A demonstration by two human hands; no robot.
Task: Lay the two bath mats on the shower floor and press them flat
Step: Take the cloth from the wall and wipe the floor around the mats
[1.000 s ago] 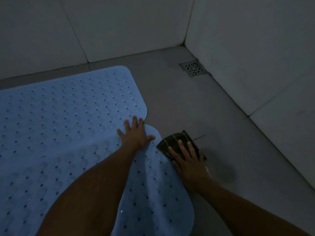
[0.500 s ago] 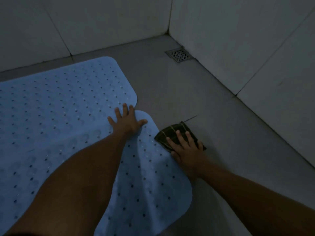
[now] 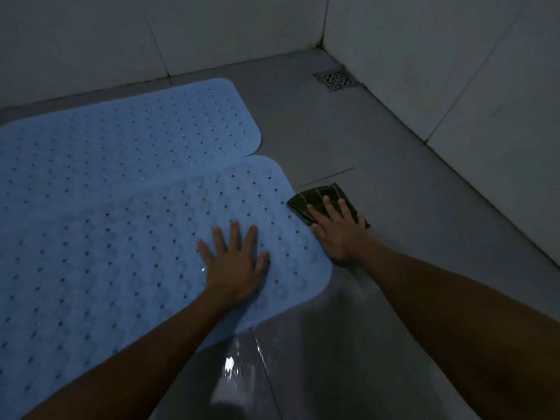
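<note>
Two blue bath mats lie overlapping on the shower floor (image 3: 378, 140): far mat (image 3: 136, 140), near mat (image 3: 121, 253). My left hand (image 3: 235, 265) presses it, fingers spread; my right hand (image 3: 339, 234) lies flat, fingers open, on one dark striped cloth (image 3: 321, 195).

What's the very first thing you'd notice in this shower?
Two big blue bath mats full of little holes cover the left of the floor, the nearer one overlapping the farther. The left hand presses flat on the nearer mat, while the right hand rests on a dark striped cloth beside it.
</note>
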